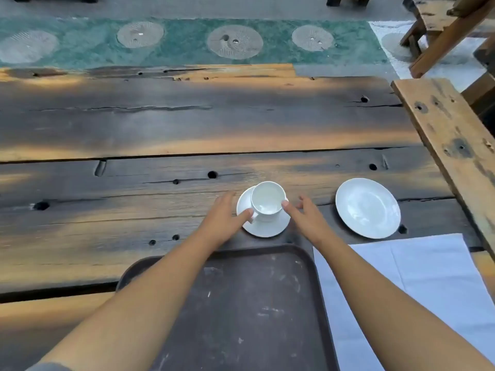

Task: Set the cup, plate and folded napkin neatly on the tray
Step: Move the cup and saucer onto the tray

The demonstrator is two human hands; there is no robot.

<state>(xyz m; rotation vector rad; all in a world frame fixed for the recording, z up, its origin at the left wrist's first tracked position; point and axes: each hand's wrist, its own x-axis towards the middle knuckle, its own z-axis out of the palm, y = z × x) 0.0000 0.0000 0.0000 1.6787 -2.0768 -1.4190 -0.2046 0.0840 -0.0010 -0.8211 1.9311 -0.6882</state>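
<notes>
Reaching out over the dark tray [241, 303], both bare hands close in on the white cup [267, 200], which sits tilted on a white saucer [263, 227] on the weathered wooden table [160, 124], just beyond the tray's far rim. The left hand [222, 220] lies beside the saucer's left edge, its fingers loosely spread, and its thumb tip touches the cup by the handle side. The right hand [308, 219] sits on the other side, fingers fanned apart, and its thumb tip meets the cup's right rim. Between the two thumbs the cup is lightly pinched; no other finger touches it. Off to the right of the right hand's fingers, well clear of them, a bare white plate [368, 207] rests on the table. Nearer than that plate, beside the right forearm, a white napkin [415, 290] lies flat against the tray's right edge. No writing, label or brand can be read on any item.
</notes>
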